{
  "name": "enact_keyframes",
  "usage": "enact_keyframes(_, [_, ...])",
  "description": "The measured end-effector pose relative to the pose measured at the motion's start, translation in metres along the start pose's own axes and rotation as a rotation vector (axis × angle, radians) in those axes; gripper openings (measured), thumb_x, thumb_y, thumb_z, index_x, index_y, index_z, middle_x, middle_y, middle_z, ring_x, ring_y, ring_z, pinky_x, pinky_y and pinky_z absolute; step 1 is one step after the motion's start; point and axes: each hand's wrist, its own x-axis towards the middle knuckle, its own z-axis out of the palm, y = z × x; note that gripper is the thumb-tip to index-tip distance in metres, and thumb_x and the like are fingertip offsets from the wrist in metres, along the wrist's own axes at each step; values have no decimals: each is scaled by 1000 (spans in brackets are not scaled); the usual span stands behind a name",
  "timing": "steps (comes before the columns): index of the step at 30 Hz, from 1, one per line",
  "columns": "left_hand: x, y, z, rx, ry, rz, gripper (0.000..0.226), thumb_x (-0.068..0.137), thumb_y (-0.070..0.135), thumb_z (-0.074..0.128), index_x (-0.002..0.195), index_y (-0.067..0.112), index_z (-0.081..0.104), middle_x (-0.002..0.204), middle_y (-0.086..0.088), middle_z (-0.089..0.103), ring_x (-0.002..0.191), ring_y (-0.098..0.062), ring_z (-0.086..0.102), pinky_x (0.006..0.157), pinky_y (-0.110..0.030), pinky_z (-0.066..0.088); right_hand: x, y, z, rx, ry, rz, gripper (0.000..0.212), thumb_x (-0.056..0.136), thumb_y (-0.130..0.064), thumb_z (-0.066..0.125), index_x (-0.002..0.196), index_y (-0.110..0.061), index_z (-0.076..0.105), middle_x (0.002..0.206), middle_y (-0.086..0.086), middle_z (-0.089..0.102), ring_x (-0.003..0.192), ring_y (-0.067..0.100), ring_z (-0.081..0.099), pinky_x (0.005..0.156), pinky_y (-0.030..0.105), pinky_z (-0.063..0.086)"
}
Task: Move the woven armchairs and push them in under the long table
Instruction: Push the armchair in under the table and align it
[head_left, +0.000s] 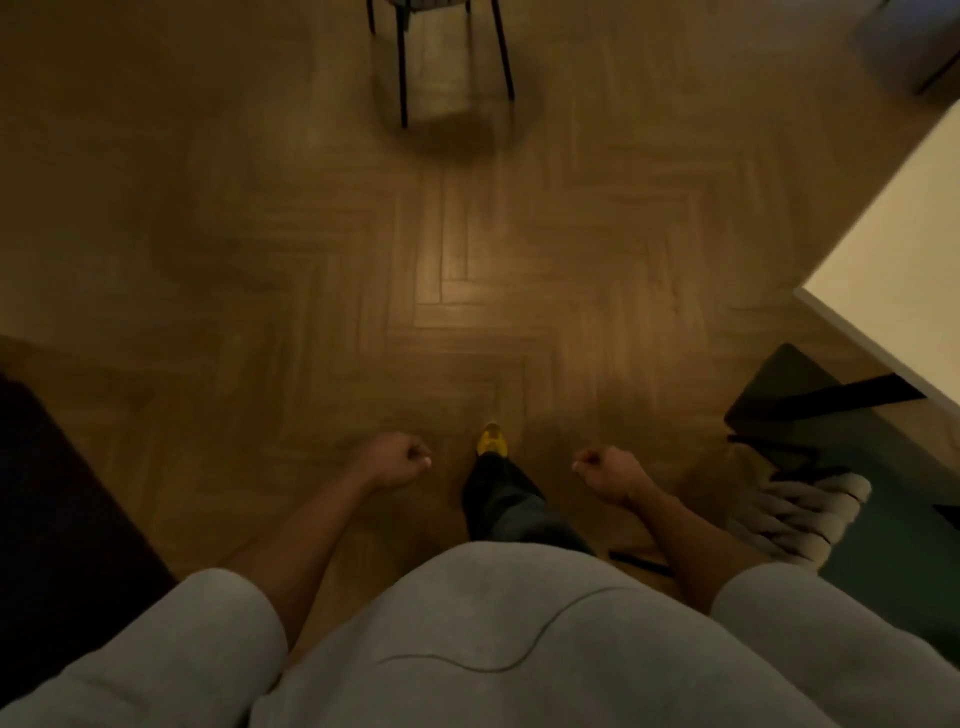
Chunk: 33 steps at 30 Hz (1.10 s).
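The left hand (400, 460) is hanging in front of the body with its fingers curled into a fist, gripping nothing. The right hand (610, 470) is mirroring it, fingers likewise curled in and holding nothing. Both bare forearms are reaching out of the pushed-up sleeves of a pale grey sweatshirt (498, 639), which is filling the bottom of the view.

Between the two hands a yellow shoe (492, 440) is pointing forward under a dark trouser leg (506, 501), planted on the herringbone wooden floor (322, 270).

Just beside the right forearm, the thick pale woven cords of an armchair (810, 514) are showing, with dark frame bars above them. It is standing at the near corner of the white table (893, 260), whose top is running up along the right edge; how far the armchair is tucked under it cannot be told. A dark green surface is lying around and behind the cords, and whether it is a cushion or a rug is unclear.

Well ahead, at the top centre, a second armchair (441, 47) is standing apart from the table on the open floor, only its thin black legs and the blurred lower edge of its seat showing, with a round shadow under it.

At the far left a dark shape (57, 493) is sitting too dim to identify.
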Motion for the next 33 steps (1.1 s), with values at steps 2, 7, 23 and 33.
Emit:
enact_keyframes(2, [14, -4, -38, 26, 2, -23, 36, 99, 39, 61, 130, 22, 68, 130, -1, 68, 118, -19, 63, 97, -31, 51, 30, -24, -22, -2, -10, -5, 33, 101, -33, 59, 127, -16, 69, 124, 8, 70, 115, 25, 65, 92, 30, 48])
enact_keyframes(7, [52, -20, -120, -45, 55, -82, 33, 100, 36, 61, 127, 20, 69, 128, -2, 69, 115, -19, 64, 93, -28, 50, 105, -91, -81, -50, -55, -37, 36, 103, -36, 55, 118, -7, 72, 117, 13, 71, 108, 28, 66, 89, 35, 51])
enact_keyframes(23, [239, -22, -367, -87, -5, 47, 36, 101, 32, 60, 130, 11, 66, 129, -8, 67, 117, -23, 62, 91, -28, 48, 264, -316, -230, -16, -30, -12, 32, 99, -28, 60, 120, -6, 70, 117, 16, 72, 109, 29, 65, 95, 39, 51])
enact_keyframes(33, [379, 23, -554, 55, -71, 127, 38, 103, 34, 55, 134, 14, 64, 133, -5, 64, 120, -23, 60, 90, -28, 45, 355, -412, -332, 169, 142, -35, 26, 102, -21, 58, 118, -4, 70, 116, 14, 69, 111, 28, 63, 96, 39, 47])
